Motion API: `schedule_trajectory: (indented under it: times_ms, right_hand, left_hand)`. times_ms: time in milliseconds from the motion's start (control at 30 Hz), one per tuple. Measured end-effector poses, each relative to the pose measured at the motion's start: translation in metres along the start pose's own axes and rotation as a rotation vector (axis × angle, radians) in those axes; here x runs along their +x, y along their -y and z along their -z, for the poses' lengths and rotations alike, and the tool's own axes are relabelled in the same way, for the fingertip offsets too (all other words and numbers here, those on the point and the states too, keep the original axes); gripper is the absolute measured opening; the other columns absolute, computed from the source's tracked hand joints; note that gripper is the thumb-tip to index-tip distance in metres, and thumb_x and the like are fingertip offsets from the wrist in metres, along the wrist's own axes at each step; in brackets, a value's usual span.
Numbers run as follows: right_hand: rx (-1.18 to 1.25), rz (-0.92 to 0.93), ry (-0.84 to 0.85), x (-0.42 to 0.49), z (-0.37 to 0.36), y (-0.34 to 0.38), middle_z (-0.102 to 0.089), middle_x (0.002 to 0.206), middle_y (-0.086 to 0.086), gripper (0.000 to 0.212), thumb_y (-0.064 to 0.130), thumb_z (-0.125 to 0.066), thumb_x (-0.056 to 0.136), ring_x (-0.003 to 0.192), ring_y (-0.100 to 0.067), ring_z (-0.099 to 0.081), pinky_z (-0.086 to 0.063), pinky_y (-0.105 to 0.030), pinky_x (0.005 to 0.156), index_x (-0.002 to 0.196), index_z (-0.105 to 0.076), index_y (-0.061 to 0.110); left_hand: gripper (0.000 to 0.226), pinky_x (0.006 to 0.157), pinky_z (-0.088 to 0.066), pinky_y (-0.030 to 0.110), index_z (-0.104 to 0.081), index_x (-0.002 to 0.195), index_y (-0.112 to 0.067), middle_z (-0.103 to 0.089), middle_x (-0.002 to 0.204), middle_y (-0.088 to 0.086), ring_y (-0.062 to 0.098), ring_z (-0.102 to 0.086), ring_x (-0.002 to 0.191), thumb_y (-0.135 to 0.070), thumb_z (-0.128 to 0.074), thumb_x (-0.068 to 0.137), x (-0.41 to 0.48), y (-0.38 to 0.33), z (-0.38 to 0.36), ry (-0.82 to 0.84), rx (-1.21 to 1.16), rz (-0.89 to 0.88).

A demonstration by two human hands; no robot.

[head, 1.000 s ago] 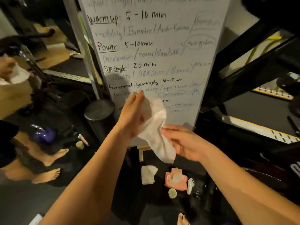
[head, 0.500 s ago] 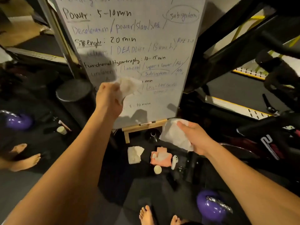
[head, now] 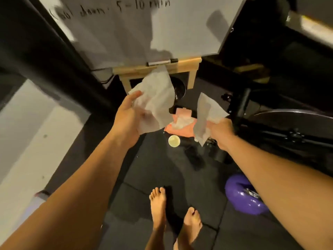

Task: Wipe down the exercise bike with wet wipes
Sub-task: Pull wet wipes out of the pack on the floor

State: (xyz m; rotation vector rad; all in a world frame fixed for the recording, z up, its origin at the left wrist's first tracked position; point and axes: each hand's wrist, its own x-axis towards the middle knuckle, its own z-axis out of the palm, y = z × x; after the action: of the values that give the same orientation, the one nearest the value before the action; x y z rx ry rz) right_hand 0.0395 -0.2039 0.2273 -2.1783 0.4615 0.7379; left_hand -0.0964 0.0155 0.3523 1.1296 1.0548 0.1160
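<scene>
My left hand (head: 128, 117) holds a white wet wipe (head: 155, 98) that flares open above my fingers, low in front of the easel. In my right hand (head: 222, 131), fingers curled tight, hangs a second crumpled wipe (head: 204, 114). Both hands hover over the orange wipes pack (head: 180, 128) lying on the dark floor. To the right stands the exercise bike, with its black frame post (head: 242, 103) and dark flywheel (head: 292, 117); neither wipe touches it.
A whiteboard (head: 144, 24) rests on a wooden easel ledge (head: 183, 66) with a marker. On the floor lie a small cream lid (head: 174, 141) and a purple kettlebell (head: 241, 197). My bare feet (head: 159, 206) stand on black mats. A dark column (head: 45, 60) rises at left.
My view has tipped down to the floor. Both hands have dropped from whiteboard height to just above the wipes pack, and the wipe in my left hand has unfurled.
</scene>
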Motion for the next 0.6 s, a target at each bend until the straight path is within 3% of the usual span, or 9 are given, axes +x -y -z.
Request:
schedule_trajectory:
  times_ms: [133,233,300,400,467,600]
  right_hand:
    - [-0.018,-0.002,-0.014,0.085,-0.066,-0.048,-0.061,0.119,-0.002,0.045,0.037,-0.063,0.089,0.102,-0.023,-0.06,-0.054,-0.036,0.08,0.128,-0.056,0.017]
    - [-0.084,0.056,0.004,0.144,-0.112,-0.066,-0.06,0.113,-0.003,0.04,0.041,-0.056,0.091,0.098,-0.024,-0.059,-0.049,-0.032,0.077,0.123,-0.057,0.017]
    - [-0.122,0.075,0.045,0.175,-0.137,-0.07,-0.063,0.112,-0.002,0.041,0.05,-0.052,0.089,0.098,-0.025,-0.061,-0.053,-0.037,0.081,0.119,-0.058,0.022]
    - [-0.143,0.017,0.219,0.204,-0.159,-0.076,-0.062,0.11,-0.003,0.051,0.063,-0.052,0.085,0.098,-0.027,-0.061,-0.052,-0.043,0.089,0.12,-0.055,0.025]
    - [-0.15,-0.057,0.301,0.203,-0.157,-0.078,-0.06,0.108,-0.004,0.053,0.062,-0.057,0.085,0.098,-0.027,-0.059,-0.05,-0.04,0.085,0.122,-0.053,0.025]
    - [-0.1,-0.144,0.176,0.16,-0.12,-0.08,-0.063,0.104,-0.006,0.05,0.055,-0.062,0.083,0.083,-0.023,-0.062,-0.051,-0.033,0.066,0.112,-0.055,0.015]
  left_hand:
    - [0.041,0.067,-0.06,0.032,-0.06,0.115,-0.045,-0.059,0.109,-0.016,0.015,-0.067,0.093,-0.009,-0.051,0.098,0.067,0.103,0.008,0.05,0.029,0.041]
    - [0.06,0.087,-0.057,0.047,-0.058,0.121,-0.048,-0.053,0.119,-0.011,0.025,-0.06,0.107,0.004,-0.048,0.092,0.114,0.165,0.014,0.049,0.087,0.068]
    - [0.064,0.094,-0.054,0.05,-0.059,0.118,-0.05,-0.053,0.117,-0.01,0.026,-0.058,0.109,0.006,-0.048,0.089,0.136,0.191,0.014,0.054,0.104,0.077]
    - [0.062,0.094,-0.053,0.05,-0.058,0.123,-0.045,-0.055,0.112,-0.011,0.027,-0.059,0.107,0.006,-0.05,0.088,0.153,0.215,0.01,0.103,0.135,0.071]
    - [0.061,0.093,-0.054,0.051,-0.058,0.125,-0.042,-0.053,0.117,-0.011,0.027,-0.057,0.108,0.005,-0.05,0.088,0.155,0.218,0.007,0.134,0.175,0.07]
    - [0.062,0.086,-0.055,0.039,-0.063,0.121,-0.043,-0.048,0.125,-0.011,0.021,-0.051,0.109,0.006,-0.045,0.088,0.124,0.185,-0.006,0.141,0.155,0.115]
